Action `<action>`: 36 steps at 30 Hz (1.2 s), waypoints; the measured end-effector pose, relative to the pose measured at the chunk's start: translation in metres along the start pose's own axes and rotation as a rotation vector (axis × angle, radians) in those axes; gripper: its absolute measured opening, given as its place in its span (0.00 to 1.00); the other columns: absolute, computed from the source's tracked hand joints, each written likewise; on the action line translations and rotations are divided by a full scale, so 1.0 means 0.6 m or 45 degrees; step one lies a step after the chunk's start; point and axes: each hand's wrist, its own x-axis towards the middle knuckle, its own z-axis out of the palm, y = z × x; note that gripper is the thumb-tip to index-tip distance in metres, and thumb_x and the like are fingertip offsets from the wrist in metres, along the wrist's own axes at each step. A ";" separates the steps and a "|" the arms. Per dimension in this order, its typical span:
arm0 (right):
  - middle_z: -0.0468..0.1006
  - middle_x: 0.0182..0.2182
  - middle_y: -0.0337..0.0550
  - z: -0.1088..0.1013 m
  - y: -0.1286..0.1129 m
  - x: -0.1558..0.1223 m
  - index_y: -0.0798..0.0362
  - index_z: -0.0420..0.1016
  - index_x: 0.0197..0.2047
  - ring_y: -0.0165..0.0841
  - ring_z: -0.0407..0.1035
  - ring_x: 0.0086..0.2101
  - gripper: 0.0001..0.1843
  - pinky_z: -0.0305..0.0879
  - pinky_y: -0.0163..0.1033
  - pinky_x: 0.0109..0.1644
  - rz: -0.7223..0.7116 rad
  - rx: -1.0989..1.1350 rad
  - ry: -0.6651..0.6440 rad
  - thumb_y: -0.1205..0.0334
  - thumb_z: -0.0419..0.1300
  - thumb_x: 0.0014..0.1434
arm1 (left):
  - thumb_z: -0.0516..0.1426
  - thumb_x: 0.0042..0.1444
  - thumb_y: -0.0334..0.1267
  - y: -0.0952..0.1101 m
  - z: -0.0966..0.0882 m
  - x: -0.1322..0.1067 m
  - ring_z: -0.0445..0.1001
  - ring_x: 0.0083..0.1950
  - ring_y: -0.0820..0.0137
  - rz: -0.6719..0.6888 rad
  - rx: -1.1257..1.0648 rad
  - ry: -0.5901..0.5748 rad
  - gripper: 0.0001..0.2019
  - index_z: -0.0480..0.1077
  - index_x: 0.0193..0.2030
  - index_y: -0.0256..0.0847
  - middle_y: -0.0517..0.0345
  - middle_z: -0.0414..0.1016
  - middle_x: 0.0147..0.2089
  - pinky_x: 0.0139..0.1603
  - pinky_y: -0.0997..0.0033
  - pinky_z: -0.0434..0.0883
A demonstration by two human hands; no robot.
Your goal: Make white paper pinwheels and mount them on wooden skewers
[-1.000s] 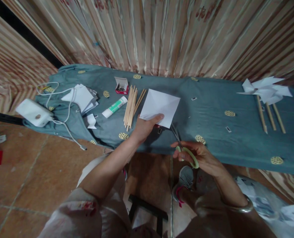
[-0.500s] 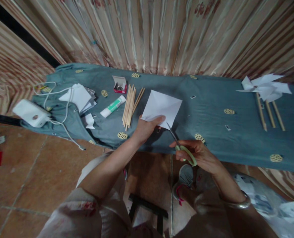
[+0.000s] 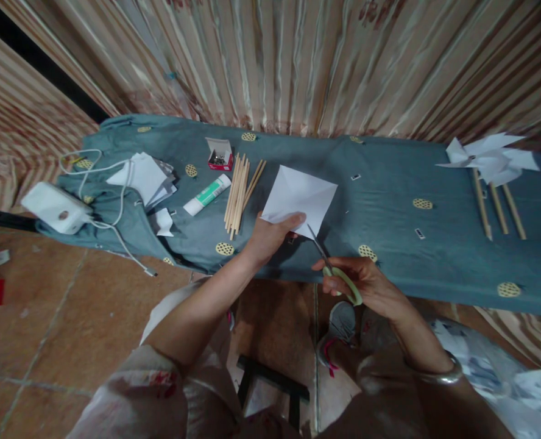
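A square white sheet of paper (image 3: 304, 192) with faint creases is pinched at its near left edge by my left hand (image 3: 273, 236), thumb on top and fingers beneath. My right hand (image 3: 366, 280) grips the pale green handles of a pair of scissors (image 3: 342, 281). The blades point up and left, their tips at the paper's near corner; whether they are parted is hard to make out. Left of the paper lie several thin wooden sticks (image 3: 237, 195). Beside them are a green and white glue tube (image 3: 207, 195) and a small red box (image 3: 220, 157) holding metal tacks.
Finished paper pinwheels (image 3: 492, 160) on wooden sticks lie at the right of the cloth-covered table (image 3: 389, 231). Paper pieces (image 3: 145, 178) are stacked at the left, near a white power bank (image 3: 58, 208) with a looping cable. A pleated curtain (image 3: 289, 67) hangs behind.
Almost nothing differs. The paper has shifted very slightly to the right, and both hands keep nearly the same place and grip.
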 end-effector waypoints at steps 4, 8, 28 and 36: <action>0.74 0.20 0.36 -0.001 0.000 -0.001 0.55 0.81 0.35 0.27 0.68 0.22 0.21 0.65 0.32 0.24 0.007 -0.014 0.008 0.50 0.73 0.40 | 0.65 0.43 0.41 0.000 0.001 -0.001 0.74 0.36 0.67 0.002 -0.003 0.003 0.11 0.73 0.31 0.38 0.53 0.78 0.35 0.32 0.70 0.71; 0.74 0.20 0.36 -0.001 0.000 -0.002 0.55 0.80 0.34 0.26 0.68 0.22 0.21 0.65 0.31 0.24 0.004 -0.034 0.005 0.50 0.73 0.40 | 0.65 0.42 0.41 0.003 0.001 -0.003 0.74 0.36 0.67 0.004 -0.011 -0.003 0.12 0.73 0.32 0.37 0.52 0.78 0.37 0.32 0.70 0.71; 0.72 0.18 0.34 0.004 -0.002 0.000 0.54 0.81 0.32 0.24 0.66 0.19 0.19 0.63 0.30 0.21 0.019 0.057 0.035 0.53 0.74 0.37 | 0.64 0.43 0.41 0.003 0.001 -0.004 0.73 0.34 0.69 -0.005 0.000 -0.016 0.10 0.73 0.31 0.38 0.53 0.78 0.37 0.30 0.72 0.71; 0.73 0.18 0.34 0.005 -0.005 0.000 0.53 0.81 0.31 0.24 0.66 0.19 0.19 0.65 0.30 0.21 0.053 0.075 0.039 0.54 0.75 0.35 | 0.65 0.43 0.40 0.003 0.001 -0.003 0.73 0.33 0.70 0.003 -0.034 -0.026 0.11 0.73 0.33 0.38 0.53 0.77 0.37 0.30 0.72 0.71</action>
